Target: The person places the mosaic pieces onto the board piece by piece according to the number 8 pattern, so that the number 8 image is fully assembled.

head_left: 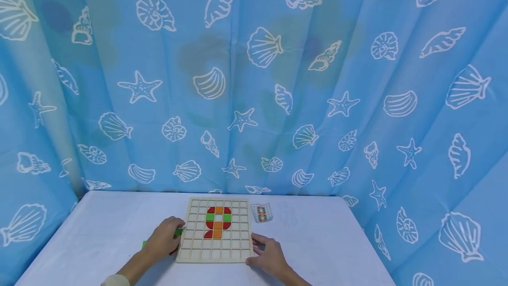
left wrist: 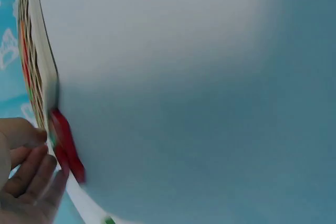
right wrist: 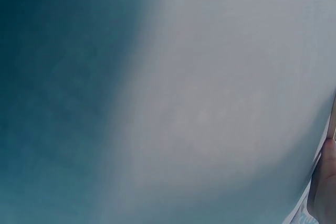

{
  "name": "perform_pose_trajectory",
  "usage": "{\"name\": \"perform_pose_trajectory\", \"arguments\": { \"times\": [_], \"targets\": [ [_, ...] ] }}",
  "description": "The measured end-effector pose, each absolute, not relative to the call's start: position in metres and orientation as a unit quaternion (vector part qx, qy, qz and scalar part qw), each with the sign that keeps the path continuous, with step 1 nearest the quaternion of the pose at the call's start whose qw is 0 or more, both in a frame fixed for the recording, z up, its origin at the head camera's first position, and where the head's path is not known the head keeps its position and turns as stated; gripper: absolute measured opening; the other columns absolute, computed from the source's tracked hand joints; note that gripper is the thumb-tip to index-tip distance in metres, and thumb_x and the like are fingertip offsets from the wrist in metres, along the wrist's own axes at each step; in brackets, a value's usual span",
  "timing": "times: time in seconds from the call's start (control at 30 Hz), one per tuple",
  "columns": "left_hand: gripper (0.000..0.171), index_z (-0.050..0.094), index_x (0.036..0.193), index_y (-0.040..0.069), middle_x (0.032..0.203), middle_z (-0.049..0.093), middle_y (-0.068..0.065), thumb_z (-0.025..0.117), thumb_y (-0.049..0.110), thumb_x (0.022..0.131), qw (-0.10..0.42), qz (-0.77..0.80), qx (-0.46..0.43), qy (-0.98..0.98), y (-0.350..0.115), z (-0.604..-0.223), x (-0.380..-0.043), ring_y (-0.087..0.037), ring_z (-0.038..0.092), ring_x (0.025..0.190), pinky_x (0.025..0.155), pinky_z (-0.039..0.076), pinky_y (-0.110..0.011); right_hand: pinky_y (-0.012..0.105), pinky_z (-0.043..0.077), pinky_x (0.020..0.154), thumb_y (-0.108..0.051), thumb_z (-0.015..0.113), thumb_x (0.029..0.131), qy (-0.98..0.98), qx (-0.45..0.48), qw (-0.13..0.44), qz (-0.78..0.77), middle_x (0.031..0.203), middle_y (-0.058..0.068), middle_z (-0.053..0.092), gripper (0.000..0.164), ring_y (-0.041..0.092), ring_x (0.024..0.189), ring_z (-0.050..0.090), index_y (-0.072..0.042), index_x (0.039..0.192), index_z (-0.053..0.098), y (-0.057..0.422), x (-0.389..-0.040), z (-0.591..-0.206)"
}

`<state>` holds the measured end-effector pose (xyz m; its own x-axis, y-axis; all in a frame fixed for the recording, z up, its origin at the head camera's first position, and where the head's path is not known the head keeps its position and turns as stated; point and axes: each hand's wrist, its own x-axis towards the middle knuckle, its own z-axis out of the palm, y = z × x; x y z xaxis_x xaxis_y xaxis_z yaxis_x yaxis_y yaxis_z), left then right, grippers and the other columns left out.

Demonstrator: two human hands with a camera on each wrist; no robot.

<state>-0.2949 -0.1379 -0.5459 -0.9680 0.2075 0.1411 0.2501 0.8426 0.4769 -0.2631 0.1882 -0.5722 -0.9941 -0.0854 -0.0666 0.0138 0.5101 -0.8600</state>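
Observation:
A beige square grid board [head_left: 198, 244] lies on the table, with red, orange and green tiles [head_left: 218, 217] set in its middle in a looped figure with a tail. My left hand [head_left: 162, 237] is at the board's left edge, its fingers loosely bent around loose tiles. Between its fingers and thumb a green tile [head_left: 178, 231] shows in the head view. The left wrist view has red tiles [left wrist: 68, 148] by the board's corner, touched by fingertips. My right hand [head_left: 270, 255] rests against the board's right edge, thumb near the lower corner; its other fingers are partly hidden.
A small printed card [head_left: 262, 212] with a similar coloured pattern on a grid lies right of the board's upper corner. Another green tile [head_left: 144, 244] pokes out left of my left wrist. A blue curtain [head_left: 254, 100] with white shells hangs behind the white table [head_left: 317, 233].

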Motion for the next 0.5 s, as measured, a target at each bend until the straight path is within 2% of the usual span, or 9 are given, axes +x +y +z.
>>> {"name": "perform_pose_trajectory", "arguments": {
  "times": [0.17, 0.43, 0.5],
  "targets": [
    [0.028, 0.065, 0.103, -0.002, 0.091, 0.059, -0.005, 0.073, -0.006, 0.077, 0.029, -0.251, -0.108, -0.962, -0.150, -0.549, -0.297, -0.018, 0.056, 0.086, 0.079, 0.054, -0.040, 0.025, 0.054, 0.082, -0.006, 0.091, 0.060, 0.871, -0.030, 0.046, -0.487, 0.110, 0.007, 0.067, 0.077, 0.026, 0.109, 0.064, 0.003, 0.129, 0.059, 0.191, -0.265, -0.574],
    [0.027, 0.065, 0.105, 0.003, 0.095, 0.063, -0.006, 0.075, -0.001, 0.080, 0.014, -0.244, -0.077, -0.967, -0.146, -0.548, -0.305, -0.025, 0.060, 0.095, 0.090, 0.051, -0.047, 0.025, 0.054, 0.082, -0.005, 0.091, 0.059, 0.872, -0.026, 0.045, -0.487, 0.111, 0.007, 0.067, 0.077, 0.025, 0.108, 0.064, 0.003, 0.129, 0.059, 0.188, -0.264, -0.571],
    [0.026, 0.066, 0.104, 0.003, 0.095, 0.063, -0.006, 0.076, 0.001, 0.080, 0.014, -0.235, -0.058, -0.970, -0.148, -0.547, -0.308, -0.024, 0.058, 0.092, 0.090, 0.051, -0.047, 0.025, 0.054, 0.082, -0.004, 0.091, 0.059, 0.871, -0.022, 0.048, -0.489, 0.111, 0.007, 0.067, 0.077, 0.024, 0.107, 0.064, 0.003, 0.129, 0.059, 0.188, -0.264, -0.572]
  ]
}}
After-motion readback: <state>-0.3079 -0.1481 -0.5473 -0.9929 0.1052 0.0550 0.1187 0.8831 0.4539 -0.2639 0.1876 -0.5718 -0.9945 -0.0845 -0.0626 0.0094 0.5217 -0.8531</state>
